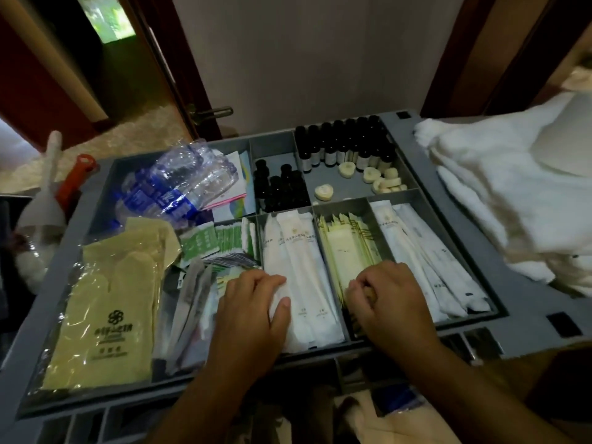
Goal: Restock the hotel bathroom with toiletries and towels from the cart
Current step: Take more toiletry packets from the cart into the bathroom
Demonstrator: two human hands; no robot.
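The print on the long white paper packets (304,267) and the yellow-green plastic bag (109,302) is too blurry to read. They lie in the grey plastic cart tray (528,318), beside white towels (512,193), near a brown door (166,75). The left hand (253,302) grips a white packet. The right hand (389,302) curls over pale yellow packets (349,251); its grip is hidden.

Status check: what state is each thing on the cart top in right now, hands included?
Left hand: grips white packets lying flat in their compartment.
Right hand: fingers curled on yellow packets, which stand on edge.
Water bottles: shrink-wrapped, lying down.
Dark bottles: capped, upright.
Pale discs: loose, scattered.
Towels: folded, stacked.
Tan packs: sealed in plastic, flat.
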